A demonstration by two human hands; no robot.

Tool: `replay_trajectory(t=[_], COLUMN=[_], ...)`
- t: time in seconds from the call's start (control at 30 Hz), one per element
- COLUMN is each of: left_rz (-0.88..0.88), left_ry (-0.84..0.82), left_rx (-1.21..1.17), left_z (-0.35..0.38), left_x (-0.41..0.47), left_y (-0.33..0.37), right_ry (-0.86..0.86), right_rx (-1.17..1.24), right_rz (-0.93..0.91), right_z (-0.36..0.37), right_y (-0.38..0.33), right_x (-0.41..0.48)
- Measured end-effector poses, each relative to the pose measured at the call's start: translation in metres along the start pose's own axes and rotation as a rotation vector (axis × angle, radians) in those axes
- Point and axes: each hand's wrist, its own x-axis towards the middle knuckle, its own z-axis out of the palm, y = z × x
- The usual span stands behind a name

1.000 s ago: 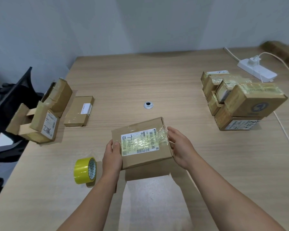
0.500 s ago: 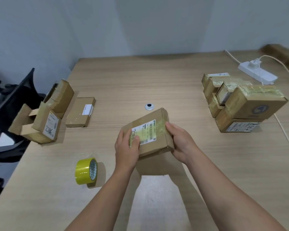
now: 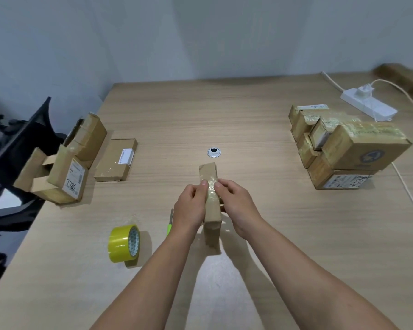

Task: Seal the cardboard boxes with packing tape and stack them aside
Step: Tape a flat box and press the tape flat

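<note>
Small brown cardboard box (image 3: 209,172) stands on edge, centre of the wooden table (image 3: 248,115); left hand (image 3: 191,206) and right hand (image 3: 236,206) clasp its sides, thumbs pressing tape (image 3: 211,188) over the top edge. Taped brown boxes (image 3: 343,144) piled at right look done. Open-flapped boxes (image 3: 65,163) at left look unsealed, yellow tape roll (image 3: 124,244) idle.

- A box (image 3: 209,172) is up on its edge at the front middle of the table (image 3: 200,115), gripped between the left hand (image 3: 191,206) on its left side and the right hand (image 3: 236,203) on its right
- A cable grommet (image 3: 214,152) sits in the table just behind the box
- A tape roll (image 3: 123,244) stands on its rim, front left of the box
- A flat box (image 3: 116,160) lies further left, with open boxes (image 3: 67,167) beyond it at the table's left edge
- A stack of boxes (image 3: 348,148) sits to the right, a power strip (image 3: 370,106) behind it
</note>
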Motion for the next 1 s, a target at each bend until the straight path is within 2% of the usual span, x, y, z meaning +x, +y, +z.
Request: replay_trajectory(t=[0.3,0.4,0.57,0.87,1.0], left_rz=[0.037,0.007,-0.049,-0.084,-0.111], left_ry=[-0.014,-0.026,-0.052,-0.055,-0.066], left_rx=[0.199,0.17,0.068,0.022,-0.03], left_z=[-0.005,-0.005,-0.006,-0.007,-0.01], left_x=[0.001,0.003,0.006,0.008,0.009], left_y=[-0.006,-0.001,-0.004,-0.004,-0.005], right_ry=[0.035,0.025,0.002,-0.047,-0.121], right_rx=[-0.132,-0.16,-0.077,-0.189,-0.07], right_rz=[-0.017,-0.009,0.079,0.017,0.039], right_z=[0.003,0.002,0.0,0.002,-0.002], right_y=[0.009,0.006,0.009,0.01,0.013], right_x=[-0.006,-0.004,0.001,-0.004,-0.006])
